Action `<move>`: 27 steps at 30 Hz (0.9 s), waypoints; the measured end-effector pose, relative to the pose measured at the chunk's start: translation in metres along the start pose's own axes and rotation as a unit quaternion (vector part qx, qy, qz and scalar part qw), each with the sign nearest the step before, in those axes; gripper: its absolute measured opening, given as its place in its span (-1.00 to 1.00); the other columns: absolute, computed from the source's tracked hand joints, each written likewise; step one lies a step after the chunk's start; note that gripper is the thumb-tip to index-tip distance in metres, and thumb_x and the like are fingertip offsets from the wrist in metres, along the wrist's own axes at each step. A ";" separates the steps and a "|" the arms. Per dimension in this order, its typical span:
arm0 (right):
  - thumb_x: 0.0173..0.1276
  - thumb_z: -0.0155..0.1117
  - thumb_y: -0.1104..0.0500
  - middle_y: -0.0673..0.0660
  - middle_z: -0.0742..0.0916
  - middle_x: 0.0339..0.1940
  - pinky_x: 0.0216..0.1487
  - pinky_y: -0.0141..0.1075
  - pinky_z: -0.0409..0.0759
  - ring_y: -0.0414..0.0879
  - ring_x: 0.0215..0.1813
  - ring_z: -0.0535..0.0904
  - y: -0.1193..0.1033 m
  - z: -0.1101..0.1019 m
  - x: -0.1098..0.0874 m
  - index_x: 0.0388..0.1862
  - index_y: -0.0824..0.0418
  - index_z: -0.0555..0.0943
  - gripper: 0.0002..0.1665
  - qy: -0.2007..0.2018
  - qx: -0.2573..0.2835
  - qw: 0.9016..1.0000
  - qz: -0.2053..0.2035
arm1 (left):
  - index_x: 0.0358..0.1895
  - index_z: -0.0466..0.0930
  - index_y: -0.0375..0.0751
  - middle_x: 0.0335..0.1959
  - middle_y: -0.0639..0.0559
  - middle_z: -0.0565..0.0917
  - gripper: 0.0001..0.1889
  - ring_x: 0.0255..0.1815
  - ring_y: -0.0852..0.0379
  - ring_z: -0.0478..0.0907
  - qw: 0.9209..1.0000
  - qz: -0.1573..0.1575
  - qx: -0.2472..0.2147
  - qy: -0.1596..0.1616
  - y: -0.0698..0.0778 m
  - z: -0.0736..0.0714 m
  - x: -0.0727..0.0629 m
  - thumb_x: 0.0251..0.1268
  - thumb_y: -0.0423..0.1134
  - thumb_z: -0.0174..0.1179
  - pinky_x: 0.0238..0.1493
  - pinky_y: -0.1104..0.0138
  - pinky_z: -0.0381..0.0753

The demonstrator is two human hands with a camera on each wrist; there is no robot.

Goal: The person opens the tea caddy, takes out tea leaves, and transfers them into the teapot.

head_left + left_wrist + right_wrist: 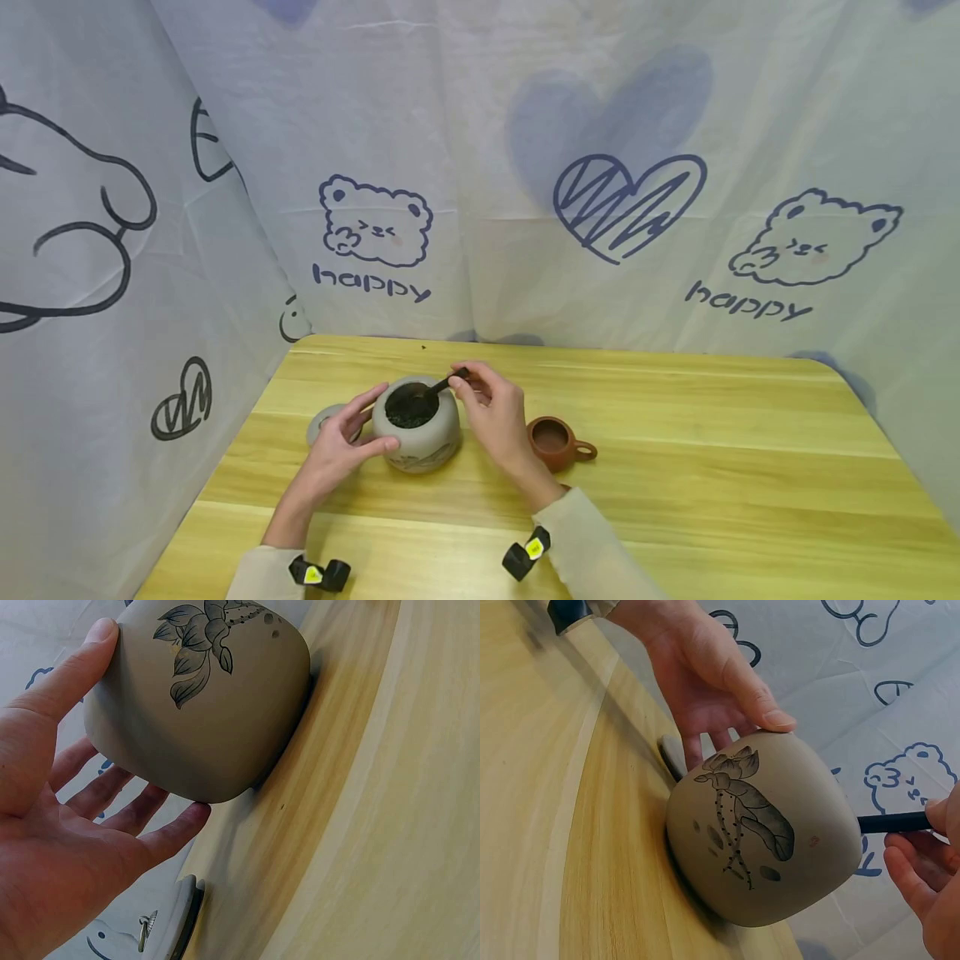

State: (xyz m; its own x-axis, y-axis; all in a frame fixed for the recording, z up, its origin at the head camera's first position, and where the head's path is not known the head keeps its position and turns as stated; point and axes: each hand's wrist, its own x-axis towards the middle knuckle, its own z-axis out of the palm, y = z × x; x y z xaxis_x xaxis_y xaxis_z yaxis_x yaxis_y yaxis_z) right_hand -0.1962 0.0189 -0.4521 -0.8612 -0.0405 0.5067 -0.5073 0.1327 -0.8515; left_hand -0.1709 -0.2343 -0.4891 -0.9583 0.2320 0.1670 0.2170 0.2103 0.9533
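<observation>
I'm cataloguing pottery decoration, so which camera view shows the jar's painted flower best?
The right wrist view: there the painted flower faces the camera, blossom, leaf and stems unobstructed on the jar. The left wrist view cuts it off at the top edge; the head view, from above, shows only small, foreshortened dark marks.

The left hand point(709, 671) is holding the jar point(780, 806) from the left, and a dark painted flower point(750, 795) is showing on its near side. The right hand point(930, 889) is pinching a black handle point(894, 823) at the jar's top. A printed cloth point(814, 690) is hanging on the far side.
</observation>
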 end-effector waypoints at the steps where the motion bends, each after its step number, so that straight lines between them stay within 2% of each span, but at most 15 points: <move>1: 0.49 0.34 0.22 0.13 0.81 -0.13 -0.12 -0.33 0.77 -0.01 -0.14 0.79 0.000 0.001 0.000 0.02 0.24 0.74 -0.80 -0.004 -0.016 1.000 -0.011 | 0.59 0.25 -0.08 0.61 -0.08 0.21 -0.17 0.59 -0.25 0.13 1.000 -0.001 -0.002 -0.001 0.000 0.000 0.000 0.28 -0.37 0.44 0.42 0.03 0.39; 6: 0.50 0.33 0.22 0.12 0.80 -0.09 -0.07 -0.34 0.76 -0.09 -0.07 0.76 0.000 0.003 -0.002 0.02 0.24 0.73 -0.80 -0.023 -0.073 0.995 -0.056 | 0.60 0.24 -0.09 0.61 -0.08 0.21 -0.16 0.60 -0.23 0.13 1.000 -0.005 -0.008 -0.004 0.002 0.000 -0.001 0.28 -0.37 0.44 0.43 0.02 0.37; 9: 0.50 0.33 0.21 0.09 0.78 -0.09 -0.09 -0.34 0.75 -0.11 -0.06 0.73 0.000 0.004 -0.002 0.00 0.22 0.73 -0.82 -0.028 -0.100 0.992 -0.067 | 0.60 0.24 -0.09 0.61 -0.09 0.22 -0.16 0.60 -0.22 0.13 1.000 -0.006 -0.008 -0.004 0.003 0.001 -0.001 0.28 -0.37 0.44 0.43 -0.01 0.35; 16: 0.48 0.35 0.22 0.05 0.75 -0.15 -0.18 -0.35 0.73 -0.16 -0.17 0.68 -0.001 0.005 0.000 -0.07 0.21 0.73 -0.87 -0.033 -0.111 0.991 -0.066 | 0.59 0.25 -0.08 0.61 -0.09 0.22 -0.16 0.60 -0.24 0.12 1.000 -0.009 -0.005 -0.001 0.004 0.001 0.000 0.27 -0.36 0.45 0.44 -0.05 0.33; 23: 0.49 0.34 0.22 0.06 0.78 -0.11 -0.12 -0.32 0.75 -0.12 -0.14 0.72 0.000 0.004 0.001 -0.05 0.24 0.74 -0.85 -0.050 -0.090 0.994 -0.032 | 0.60 0.25 -0.08 0.61 -0.09 0.22 -0.15 0.60 -0.24 0.12 1.000 -0.009 -0.006 -0.003 0.004 0.000 0.000 0.27 -0.36 0.45 0.44 -0.06 0.32; 27: 0.52 0.30 0.23 0.07 0.78 -0.11 -0.15 -0.32 0.74 -0.14 -0.16 0.69 0.003 0.003 0.001 -0.04 0.26 0.73 -0.84 -0.068 -0.106 0.991 -0.046 | 0.60 0.25 -0.06 0.61 -0.08 0.22 -0.16 0.60 -0.23 0.13 1.000 -0.008 -0.010 -0.005 0.004 0.000 -0.001 0.27 -0.36 0.45 0.44 -0.05 0.34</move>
State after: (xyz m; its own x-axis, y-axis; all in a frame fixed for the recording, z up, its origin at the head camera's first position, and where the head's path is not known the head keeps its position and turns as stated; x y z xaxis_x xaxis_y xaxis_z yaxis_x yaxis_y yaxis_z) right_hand -0.1989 0.0164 -0.4538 -0.8149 -0.1939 0.5462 -0.5786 0.3264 -0.7474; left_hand -0.1695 -0.2338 -0.4857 -0.9599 0.2374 0.1489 0.1973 0.1953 0.9607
